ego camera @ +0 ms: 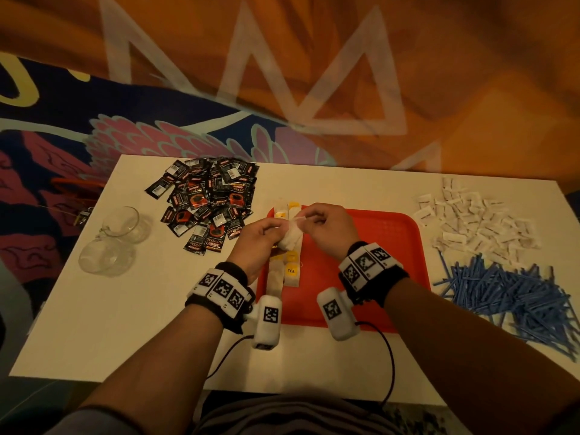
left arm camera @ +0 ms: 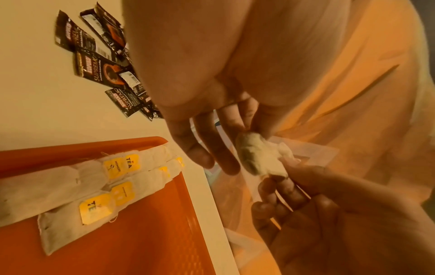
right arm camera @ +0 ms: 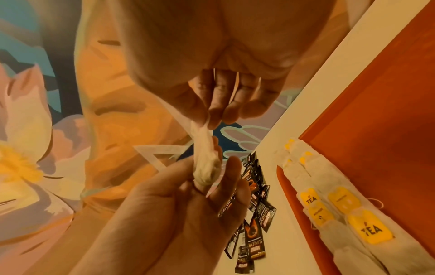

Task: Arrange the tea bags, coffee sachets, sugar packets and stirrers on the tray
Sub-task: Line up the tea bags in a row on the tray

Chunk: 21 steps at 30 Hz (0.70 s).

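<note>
Both hands hold one white tea bag (ego camera: 290,238) above the left part of the orange-red tray (ego camera: 376,262). My left hand (ego camera: 276,229) grips the bag's bulky lower end (right arm camera: 207,171) between thumb and fingers. My right hand (ego camera: 306,219) pinches its thin upper end (right arm camera: 202,130). Several tea bags with yellow tags (ego camera: 292,273) lie in two columns along the tray's left side, also seen from the left wrist as tea bags (left arm camera: 94,186). A pile of black coffee sachets (ego camera: 210,199) lies beyond the tray's left corner. White sugar packets (ego camera: 477,218) and blue stirrers (ego camera: 508,293) lie right of the tray.
Two glass cups (ego camera: 120,224) stand at the table's left side. Cables run from the wrist cameras across the table's near edge (ego camera: 389,356). The right part of the tray is bare. A patterned carpet lies beyond the table's far edge.
</note>
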Motion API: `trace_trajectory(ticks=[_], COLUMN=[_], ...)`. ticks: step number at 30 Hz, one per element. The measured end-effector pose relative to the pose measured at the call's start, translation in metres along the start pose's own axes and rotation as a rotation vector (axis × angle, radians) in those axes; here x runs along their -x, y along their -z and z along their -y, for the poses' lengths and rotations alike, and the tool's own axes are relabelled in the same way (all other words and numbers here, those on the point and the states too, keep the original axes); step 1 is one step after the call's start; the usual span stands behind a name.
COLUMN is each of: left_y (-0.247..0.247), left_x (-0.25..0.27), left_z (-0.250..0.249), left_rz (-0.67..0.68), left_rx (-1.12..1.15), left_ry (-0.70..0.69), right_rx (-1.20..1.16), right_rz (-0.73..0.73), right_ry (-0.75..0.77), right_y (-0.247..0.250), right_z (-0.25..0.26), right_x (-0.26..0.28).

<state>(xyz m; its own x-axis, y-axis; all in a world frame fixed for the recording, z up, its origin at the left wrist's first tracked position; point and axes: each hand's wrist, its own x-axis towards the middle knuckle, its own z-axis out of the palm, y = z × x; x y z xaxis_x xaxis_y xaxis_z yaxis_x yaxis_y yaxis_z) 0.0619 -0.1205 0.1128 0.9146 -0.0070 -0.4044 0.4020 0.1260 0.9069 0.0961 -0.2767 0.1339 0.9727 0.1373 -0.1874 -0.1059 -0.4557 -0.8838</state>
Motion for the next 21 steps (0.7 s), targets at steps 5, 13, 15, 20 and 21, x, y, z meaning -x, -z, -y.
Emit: trace_trajectory(ticks=[5,13,15,20,21], left_y=[-0.001,0.001,0.001,0.004,0.005], left_x=[0.001,-0.002,-0.003,-0.003,-0.003], left_z=[-0.001,-0.004,-0.007,-0.006,-0.006], left_rz=[0.110,-0.004,-0.007,0.039,0.040], left_rx=[-0.103,-0.193,-0.162,-0.221,-0.237], left_ry=[-0.070,-0.150,-0.155,-0.100,-0.101], right_rx=[0.034,-0.285,-0.288,-0.264,-0.268], right_rz=[0.041,-0.034,0.010,0.036,0.033], right_ry=[0.041,0.026,-0.061,-0.005,0.008], right_y=[0.002,0.006,0.004,0.003,0.003], right_z=[0.003,0.004,0.001,-0.003,-0.003], right_x=[-0.003,-0.006,-0.007,-0.007,-0.008])
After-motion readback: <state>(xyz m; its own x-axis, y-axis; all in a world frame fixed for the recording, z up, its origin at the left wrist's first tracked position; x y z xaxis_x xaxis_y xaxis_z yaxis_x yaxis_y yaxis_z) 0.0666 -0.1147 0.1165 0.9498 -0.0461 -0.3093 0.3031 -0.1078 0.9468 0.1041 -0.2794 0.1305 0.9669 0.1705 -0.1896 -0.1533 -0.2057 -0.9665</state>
